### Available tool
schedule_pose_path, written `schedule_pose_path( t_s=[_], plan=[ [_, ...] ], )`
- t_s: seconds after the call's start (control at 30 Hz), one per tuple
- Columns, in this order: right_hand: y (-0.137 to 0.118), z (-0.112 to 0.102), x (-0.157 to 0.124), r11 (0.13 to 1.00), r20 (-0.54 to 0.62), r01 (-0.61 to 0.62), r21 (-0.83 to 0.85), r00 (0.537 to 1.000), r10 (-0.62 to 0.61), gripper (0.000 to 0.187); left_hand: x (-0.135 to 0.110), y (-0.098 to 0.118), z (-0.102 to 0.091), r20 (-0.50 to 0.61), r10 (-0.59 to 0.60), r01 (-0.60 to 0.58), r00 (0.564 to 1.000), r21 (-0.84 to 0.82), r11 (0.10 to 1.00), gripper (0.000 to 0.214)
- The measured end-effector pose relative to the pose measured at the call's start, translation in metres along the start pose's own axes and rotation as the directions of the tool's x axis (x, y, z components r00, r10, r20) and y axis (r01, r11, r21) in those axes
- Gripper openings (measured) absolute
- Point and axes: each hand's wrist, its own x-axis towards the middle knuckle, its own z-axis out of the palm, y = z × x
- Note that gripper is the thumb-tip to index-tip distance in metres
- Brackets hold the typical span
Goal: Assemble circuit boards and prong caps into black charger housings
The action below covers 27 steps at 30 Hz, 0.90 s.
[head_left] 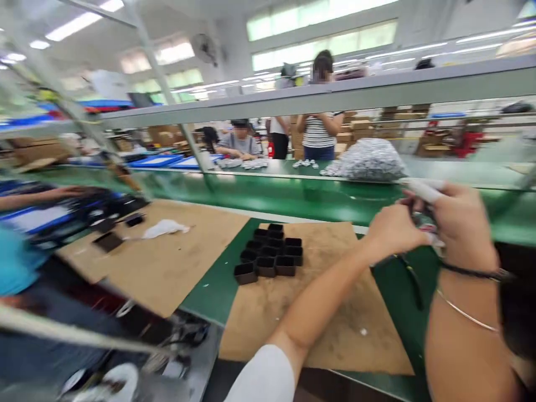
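Note:
My left hand (393,229) and my right hand (464,226) meet at the right, above the green bench, fingers closed and pressed together. Between them shows part of a small item with green, red and white on it (427,228); its kind is mostly hidden by my fingers. White coverings (425,190) wrap a finger of my right hand. Below the hands lies a tool with dark curved handles (412,279), partly covered by my left wrist. Left of my forearm, several open black square boxes (266,254) stand grouped on brown paper (335,340).
A shelf rail (293,103) crosses above the bench. Behind the green trough, a large clear bag of small whitish parts (368,159) rests. At left, a co-worker's arm (37,198) reaches past another brown sheet (180,251). Other people work farther back.

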Motion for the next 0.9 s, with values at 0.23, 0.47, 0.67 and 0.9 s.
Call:
schedule_pose_path(
  t_s=[0.23,0.47,0.67,0.9],
  plan=[
    [0.040,0.029,0.019,0.996,0.106,-0.079,0.050,0.992,0.073,0.056,0.019,-0.068,0.033,-0.290,-0.044,-0.057,0.956,-0.330,0.942,0.042],
    [0.071,0.054,0.024,0.994,0.095,-0.108,0.009,0.990,0.107,0.038,0.032,-0.109,0.050,-0.211,-0.119,-0.010,0.970,-0.524,0.852,0.042],
    [0.076,0.062,0.028,0.998,0.120,-0.051,-0.028,0.991,0.053,0.037,0.034,-0.134,0.039,-0.038,-0.102,0.057,0.994,-0.617,0.785,0.048],
    [0.076,0.062,0.029,0.999,0.101,-0.051,-0.002,0.994,0.051,0.036,0.028,-0.160,0.042,0.127,-0.091,0.152,0.988,-0.649,0.746,0.057]
  ],
)
